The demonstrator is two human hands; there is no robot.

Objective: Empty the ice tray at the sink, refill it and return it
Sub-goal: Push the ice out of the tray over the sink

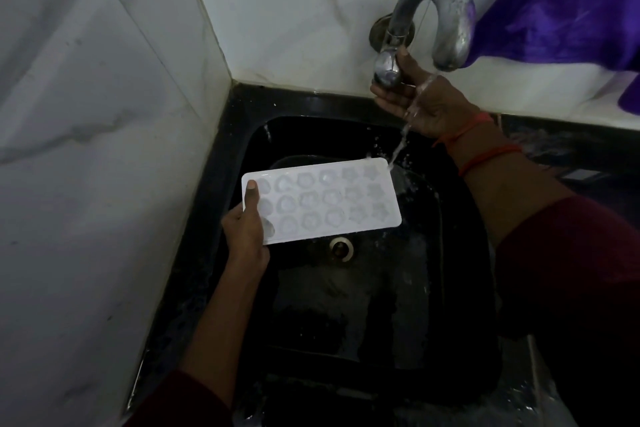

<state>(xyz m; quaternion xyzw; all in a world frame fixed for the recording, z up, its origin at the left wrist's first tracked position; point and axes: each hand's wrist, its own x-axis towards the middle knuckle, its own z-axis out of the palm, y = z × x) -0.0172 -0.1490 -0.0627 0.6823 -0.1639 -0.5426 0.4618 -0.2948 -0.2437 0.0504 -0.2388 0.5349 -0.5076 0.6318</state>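
A white ice tray (322, 199) with several shaped cups is held level over the black sink (242, 135). My left hand (246, 229) grips the tray's left end, thumb on top. My right hand (415, 99) grips the round metal tap handle (387, 68) of the curved tap (446, 10) on the back wall. A thin stream of water (403, 135) falls from the spout, runs over my right hand and lands at the tray's far right corner. The cups look empty or only wet.
The drain (341, 248) lies below the tray's front edge. Marble wall tiles (104, 114) close in the left and back. A purple cloth (571, 0) hangs at the upper right, close to the spout. The dark counter (568, 146) runs to the right.
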